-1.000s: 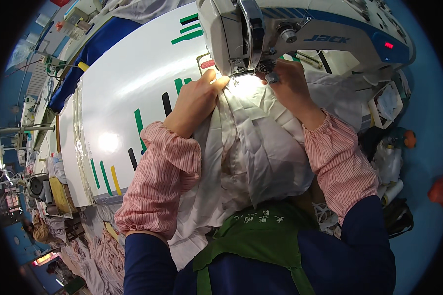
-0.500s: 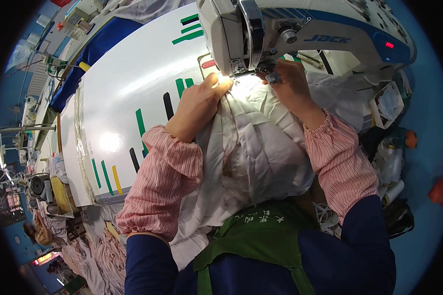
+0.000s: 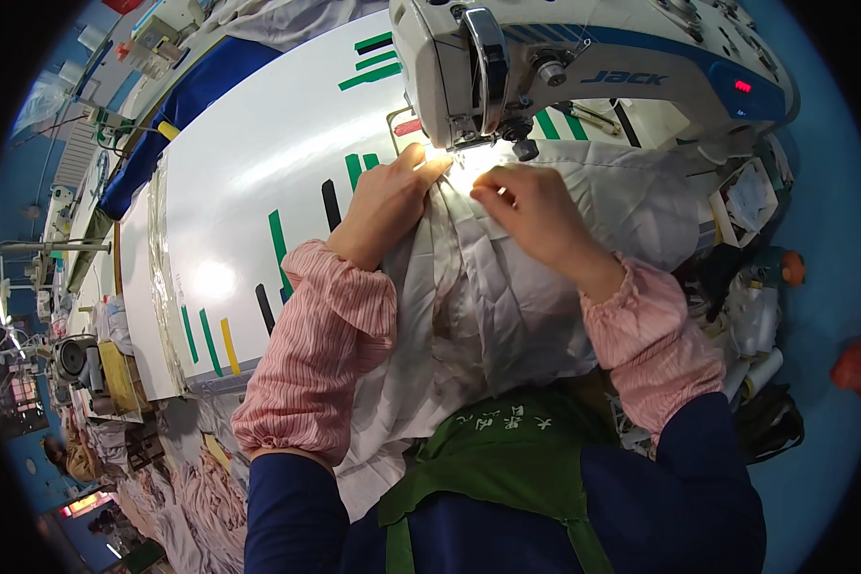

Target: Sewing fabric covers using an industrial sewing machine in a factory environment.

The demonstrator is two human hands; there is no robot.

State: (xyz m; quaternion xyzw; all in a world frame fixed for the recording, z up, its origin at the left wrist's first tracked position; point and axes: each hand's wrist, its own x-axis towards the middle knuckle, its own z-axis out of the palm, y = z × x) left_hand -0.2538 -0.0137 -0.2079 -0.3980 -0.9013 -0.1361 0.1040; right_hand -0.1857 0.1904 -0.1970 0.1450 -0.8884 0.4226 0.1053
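White satiny fabric (image 3: 517, 306) spreads under the sewing machine (image 3: 450, 77) and drapes in folds toward my apron. At the left of the lit needle area, my left hand (image 3: 397, 196) pinches the fabric's edge close to the presser foot. My right hand (image 3: 536, 210) is just right of and nearer than the needle, thumb and forefinger pressed together over the cloth. Its fingertips appear to grip the fabric, though glare hides the exact hold. Bright lamp light washes out the stitching spot.
Coloured tape strips (image 3: 277, 249) mark the white tabletop (image 3: 230, 182) on the left. A small open box (image 3: 744, 203) stands at the right edge, with thread cones (image 3: 763, 368) below it. Piled cloth (image 3: 187, 497) lies at lower left.
My right hand has come away from beside the machine's needle bar, moving left and toward me onto the fabric. My left hand stays nearly where it was.
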